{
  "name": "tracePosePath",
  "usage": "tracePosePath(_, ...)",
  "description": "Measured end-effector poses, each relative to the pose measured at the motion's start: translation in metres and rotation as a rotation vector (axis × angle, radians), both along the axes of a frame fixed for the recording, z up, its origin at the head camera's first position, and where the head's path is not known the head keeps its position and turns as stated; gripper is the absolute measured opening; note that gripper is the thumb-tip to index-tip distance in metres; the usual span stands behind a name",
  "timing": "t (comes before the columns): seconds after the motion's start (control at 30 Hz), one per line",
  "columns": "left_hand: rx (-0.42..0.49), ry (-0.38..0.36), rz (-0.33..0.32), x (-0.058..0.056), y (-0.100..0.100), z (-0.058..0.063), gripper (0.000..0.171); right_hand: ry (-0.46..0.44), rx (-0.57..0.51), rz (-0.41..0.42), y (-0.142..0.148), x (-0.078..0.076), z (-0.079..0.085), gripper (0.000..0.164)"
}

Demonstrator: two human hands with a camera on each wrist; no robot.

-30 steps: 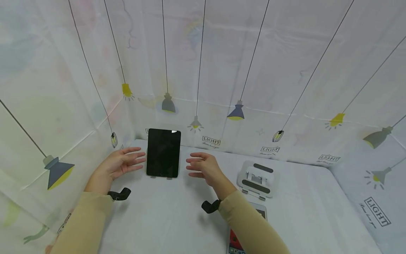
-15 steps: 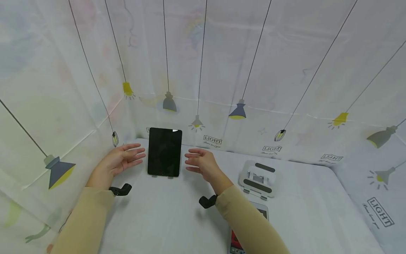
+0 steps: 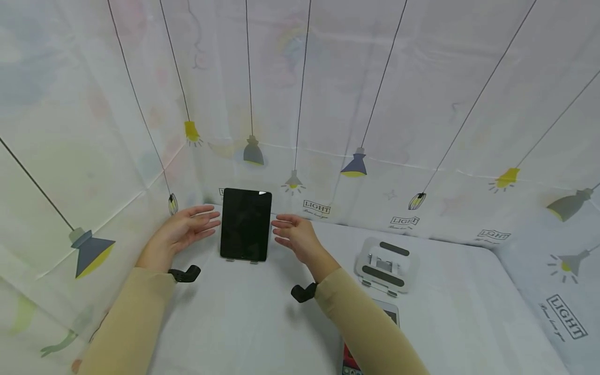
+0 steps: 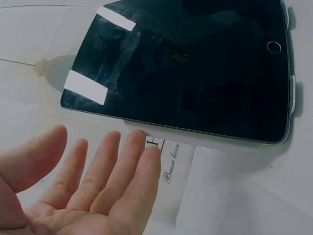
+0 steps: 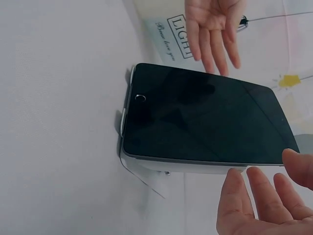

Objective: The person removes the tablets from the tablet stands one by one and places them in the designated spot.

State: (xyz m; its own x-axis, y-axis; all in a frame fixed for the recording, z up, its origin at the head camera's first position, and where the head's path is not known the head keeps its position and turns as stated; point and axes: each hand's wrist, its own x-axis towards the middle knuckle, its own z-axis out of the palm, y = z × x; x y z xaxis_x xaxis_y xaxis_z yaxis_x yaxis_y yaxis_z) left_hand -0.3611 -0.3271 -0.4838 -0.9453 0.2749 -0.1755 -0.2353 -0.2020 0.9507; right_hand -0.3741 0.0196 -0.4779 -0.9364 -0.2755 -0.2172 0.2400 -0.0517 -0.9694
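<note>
A black-screened tablet (image 3: 246, 225) leans upright on a stand whose two small lips (image 5: 122, 122) catch its lower edge. Left of it, my left hand (image 3: 185, 232) is held with fingers spread and nearly straight, a small gap from the tablet's side. My right hand (image 3: 300, 237) hovers at the opposite side, fingers loosely bent towards the edge. In the right wrist view its thumb and fingertips (image 5: 234, 183) come very close to that edge; whether they touch, I cannot tell. Neither hand holds anything. Most of the stand is hidden behind the tablet.
A white folding stand (image 3: 384, 265) with dark grey pads lies flat to the right. Partly under my right forearm lies a second tablet (image 3: 390, 311) with a lit, colourful screen. Behind the white-covered table (image 3: 450, 312) hangs a lamp-patterned curtain (image 3: 422, 104).
My right hand has moved left and slightly up, closer to the tablet's edge. My left hand has risen a little beside it. The tablet stays on its stand.
</note>
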Motion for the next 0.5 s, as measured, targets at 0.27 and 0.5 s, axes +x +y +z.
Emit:
tracePosePath(0.27,-0.036,0.025,0.017,-0.007,0.0,0.003,0.059,0.028,-0.012,-0.016,-0.005,-0.007,0.002,0.042)
tracePosePath(0.5,-0.09,0.042,0.026,-0.014,0.006,0.009,0.059,0.03,-0.011,-0.028,-0.009,-0.014,0.006,0.041)
